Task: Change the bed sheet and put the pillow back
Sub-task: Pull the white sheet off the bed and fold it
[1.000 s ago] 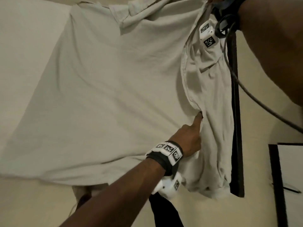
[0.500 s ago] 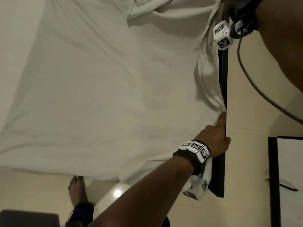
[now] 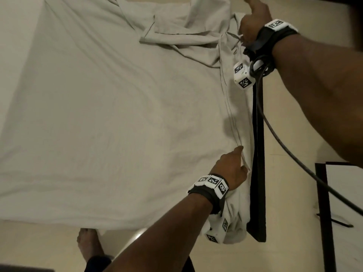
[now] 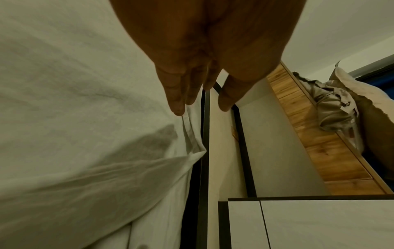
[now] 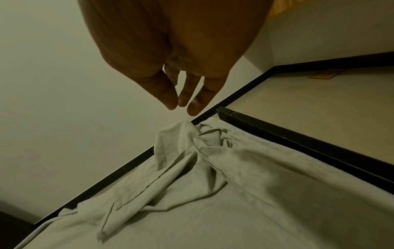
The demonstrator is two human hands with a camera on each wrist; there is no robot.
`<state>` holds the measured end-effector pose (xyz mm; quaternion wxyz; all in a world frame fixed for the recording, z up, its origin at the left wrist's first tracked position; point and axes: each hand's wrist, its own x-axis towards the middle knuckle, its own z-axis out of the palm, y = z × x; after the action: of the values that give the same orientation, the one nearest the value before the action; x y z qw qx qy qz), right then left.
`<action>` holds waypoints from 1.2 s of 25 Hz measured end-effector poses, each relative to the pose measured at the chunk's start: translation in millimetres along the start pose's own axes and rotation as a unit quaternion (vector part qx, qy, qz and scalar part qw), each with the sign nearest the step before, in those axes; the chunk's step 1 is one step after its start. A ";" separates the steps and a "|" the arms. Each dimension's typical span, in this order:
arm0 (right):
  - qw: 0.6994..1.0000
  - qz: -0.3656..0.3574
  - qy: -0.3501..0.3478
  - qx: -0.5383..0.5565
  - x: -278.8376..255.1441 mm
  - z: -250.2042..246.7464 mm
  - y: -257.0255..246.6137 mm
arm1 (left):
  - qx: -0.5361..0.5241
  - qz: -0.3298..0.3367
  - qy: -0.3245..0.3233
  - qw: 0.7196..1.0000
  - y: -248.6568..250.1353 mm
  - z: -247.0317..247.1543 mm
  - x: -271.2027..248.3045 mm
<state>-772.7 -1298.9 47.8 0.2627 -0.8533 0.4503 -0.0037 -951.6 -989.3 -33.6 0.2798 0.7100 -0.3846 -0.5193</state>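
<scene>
Three cameras over one bed, all pointing down at its dark-framed side.

The head view looks steeply down from above, wide enough to hold the sheet (image 3: 110,118), the bed frame (image 3: 258,163) at right of frame, and both forearms. The left wrist view sits very close under the left hand (image 4: 204,55), facing along its fingers (image 4: 177,99) at the sheet hem and frame rail; the head view shares that spot at lower centre-right. The right wrist view hangs close behind the right hand (image 5: 179,55), facing the bed's far corner, which the head view shows at upper right.
</scene>
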 end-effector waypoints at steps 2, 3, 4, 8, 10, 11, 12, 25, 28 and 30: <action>0.997 -0.014 -0.011 0.070 -16.4 2.1 -13.0 | -0.001 0.006 0.009 1.000 -0.5 -10.7 -3.4; 0.992 0.004 -0.027 0.121 -22.0 9.2 -18.4 | 0.001 0.010 0.017 1.000 -1.9 -17.8 -6.6; 0.992 0.005 -0.033 0.118 -28.6 13.9 -26.2 | 0.006 0.015 0.026 1.000 -4.5 -25.6 -9.6; 0.980 0.031 -0.038 0.194 -39.9 45.4 -66.0 | 0.011 0.009 0.064 0.998 -27.3 -57.5 -23.0; 0.977 0.040 -0.055 0.204 -44.1 61.4 -85.5 | 0.002 -0.002 0.069 0.998 -43.8 -74.9 -32.6; 0.979 0.034 -0.063 0.193 -48.4 70.8 -99.5 | -0.001 -0.007 0.072 0.997 -54.0 -85.7 -39.1; 0.982 0.028 -0.070 0.174 -50.7 79.2 -110.4 | -0.001 -0.010 0.074 0.997 -62.8 -96.4 -44.8; 0.965 0.004 -0.190 0.182 -128.3 321.8 -373.5 | 0.003 -0.153 0.195 0.969 -292.8 -339.5 -219.1; 0.959 -0.032 -0.227 0.164 -145.6 385.5 -429.5 | -0.003 -0.196 0.227 0.954 -355.6 -383.3 -259.8; 0.960 -0.058 -0.241 0.126 -157.5 421.5 -457.2 | 0.003 -0.215 0.250 0.944 -391.3 -404.2 -281.6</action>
<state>-413.4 -781.3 -72.6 0.4684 -0.8135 0.3190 0.1305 -512.9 -540.4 -75.4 0.2467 0.8837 -0.1417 -0.3716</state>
